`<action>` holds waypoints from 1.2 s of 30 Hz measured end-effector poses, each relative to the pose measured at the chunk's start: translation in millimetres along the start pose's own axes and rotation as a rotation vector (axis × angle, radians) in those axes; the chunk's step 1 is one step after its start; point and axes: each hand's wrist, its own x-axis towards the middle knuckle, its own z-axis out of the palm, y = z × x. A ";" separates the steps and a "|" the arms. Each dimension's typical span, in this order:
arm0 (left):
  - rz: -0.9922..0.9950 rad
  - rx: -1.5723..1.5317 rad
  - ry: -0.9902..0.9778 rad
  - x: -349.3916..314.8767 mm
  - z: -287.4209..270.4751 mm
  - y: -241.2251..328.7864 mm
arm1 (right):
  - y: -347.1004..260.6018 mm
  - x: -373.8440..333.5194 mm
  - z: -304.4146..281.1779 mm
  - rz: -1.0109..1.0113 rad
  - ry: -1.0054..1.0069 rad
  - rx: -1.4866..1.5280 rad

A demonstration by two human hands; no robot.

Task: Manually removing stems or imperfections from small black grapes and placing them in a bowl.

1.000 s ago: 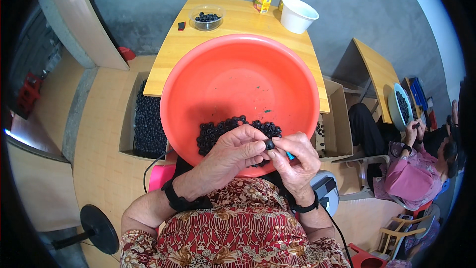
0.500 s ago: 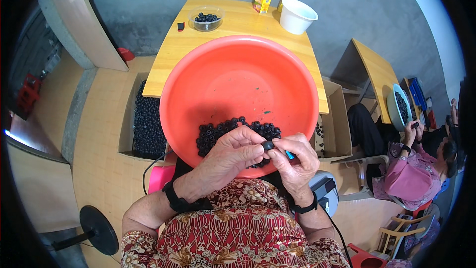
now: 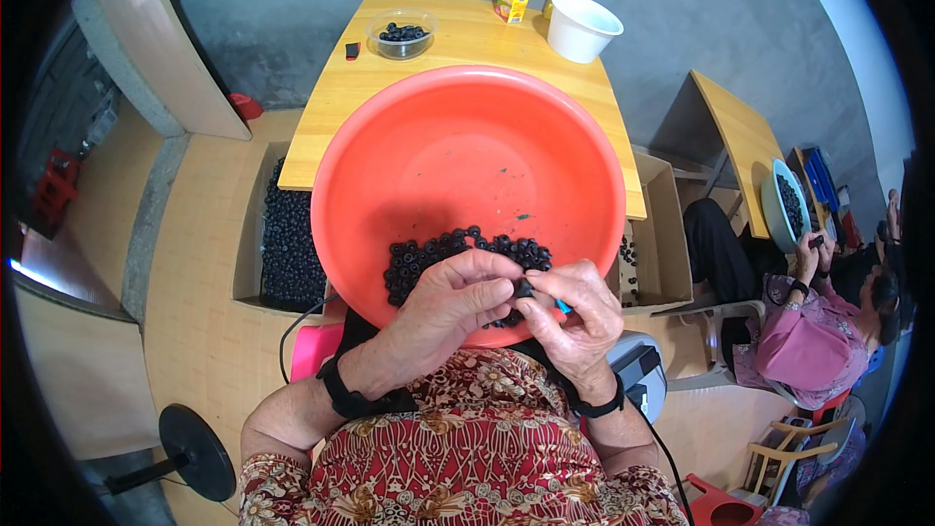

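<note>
Over the near rim of a large red basin (image 3: 467,151), both my hands meet at a small black rounded part (image 3: 523,288). My left hand (image 3: 453,297) pinches it from the left between thumb and fingertips. My right hand (image 3: 577,321) is closed at the part's right side, thumb and forefinger against it. A bit of a blue tool (image 3: 563,307) shows among the right fingers; the rest of it is hidden. Below and behind my hands, a heap of black ring-shaped parts (image 3: 409,268) lies in the basin, with a few dark scraps farther up its floor.
The basin overlaps a yellow wooden table (image 3: 336,97) bearing a clear bowl (image 3: 402,47) of black parts, a yellow drink carton (image 3: 512,0) and a white tub (image 3: 582,29). Boxes (image 3: 251,263) flank the basin. At right, a person (image 3: 808,341) handles something beside a light-blue basin (image 3: 779,205).
The black part has turned slightly between my fingertips and is more covered by them. My right fingers have shifted a little; the view has moved slightly.
</note>
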 end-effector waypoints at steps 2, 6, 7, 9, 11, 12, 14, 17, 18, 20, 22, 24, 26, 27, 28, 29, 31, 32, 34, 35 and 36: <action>-0.060 -0.012 -0.003 -0.1 7.0 7.3 | 5.5 -1.7 1.0 -0.095 -0.020 -0.001; -0.106 -0.064 -0.072 -0.4 4.0 5.3 | 9.3 -1.9 0.6 -0.147 -0.020 -0.041; -0.106 -0.065 -0.071 0.1 2.1 4.3 | 9.9 -2.7 1.4 -0.195 -0.004 -0.072; -0.084 -0.087 -0.050 1.2 -1.2 2.2 | 9.1 -4.0 0.8 -0.244 0.011 -0.103; -0.051 -0.096 -0.066 1.6 -2.0 -0.8 | 6.8 -5.5 -2.2 -0.302 -0.012 -0.209; -0.018 -0.103 -0.082 1.5 -1.9 -1.6 | 7.2 -5.4 -1.9 -0.302 -0.012 -0.208; 0.002 -0.088 -0.070 0.5 -0.2 0.2 | 8.4 -5.3 -1.2 -0.364 -0.021 -0.255; 0.025 -0.066 -0.044 0.0 -0.2 0.7 | 3.7 -1.5 -3.9 -0.353 -0.057 -0.230; 0.029 -0.059 -0.028 -0.2 -0.4 0.8 | 4.7 -1.5 -4.1 -0.353 -0.057 -0.229; 0.017 -0.049 -0.034 -0.9 -0.6 1.0 | 7.6 -2.3 -4.4 -0.365 -0.061 -0.205; 0.005 -0.040 -0.040 -1.3 -0.2 1.1 | 6.9 -1.6 -5.0 -0.367 -0.069 -0.204; -0.019 -0.106 -0.063 -1.1 1.3 2.9 | 4.4 0.4 -6.9 -0.367 -0.080 -0.201; -0.022 -0.115 -0.069 -1.4 2.8 4.7 | 1.7 2.1 -10.2 -0.347 -0.137 -0.210; -0.026 -0.123 -0.077 -1.4 3.2 5.1 | 2.5 1.8 -9.9 -0.348 -0.137 -0.210; -0.026 -0.123 -0.077 -1.6 3.1 5.3 | 4.2 1.4 -9.3 -0.376 -0.121 -0.237; -0.025 -0.124 -0.083 -2.3 2.5 5.7 | 5.0 1.1 -8.6 -0.405 -0.105 -0.263; -0.023 -0.125 -0.087 -3.0 1.6 5.6 | 5.3 0.4 -10.3 -0.413 -0.111 -0.258; -0.019 -0.148 -0.096 -2.8 1.3 5.0 | 5.1 0.3 -11.1 -0.421 -0.117 -0.254; -0.014 -0.172 -0.104 -2.5 -0.1 4.0 | 4.3 0.7 -10.8 -0.405 -0.123 -0.254; -0.017 -0.181 -0.111 -1.8 -1.2 3.7 | 4.1 0.9 -10.7 -0.388 -0.126 -0.257; -0.019 -0.190 -0.119 -1.5 -1.7 3.6 | 4.2 0.9 -10.9 -0.388 -0.126 -0.257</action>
